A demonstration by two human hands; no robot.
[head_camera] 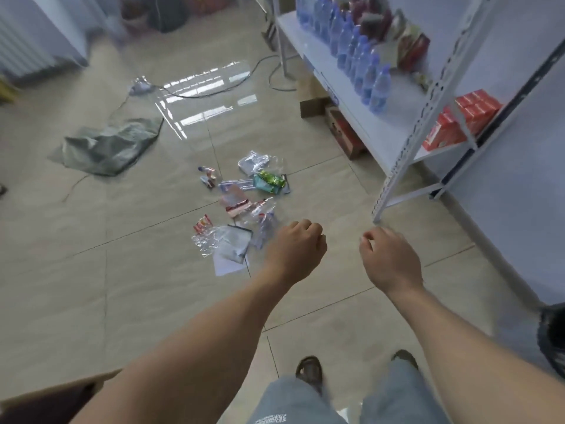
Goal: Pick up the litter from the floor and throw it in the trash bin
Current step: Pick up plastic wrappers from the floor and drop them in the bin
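Observation:
Litter lies scattered on the tiled floor ahead of me: a green snack wrapper (269, 180), a crumpled clear bag (253, 161), small bottles (208, 175), a red and white wrapper (237, 206), a small red packet (203, 223), a clear plastic bag (227, 241) and a white paper (227, 265). My left hand (295, 249) is a closed fist holding nothing, just right of the nearest litter and above the floor. My right hand (388, 258) hovers farther right with loosely curled fingers, also holding nothing. A dark round container (552, 341), partly cut off, sits at the right edge.
A white metal shelf (394, 179) with water bottles (360, 56) and red boxes (458, 123) stands on the right. A grey-green sack (110, 145) and cables (214, 90) lie on the floor farther off. A cardboard box (52, 399) is at the bottom left. My feet are below.

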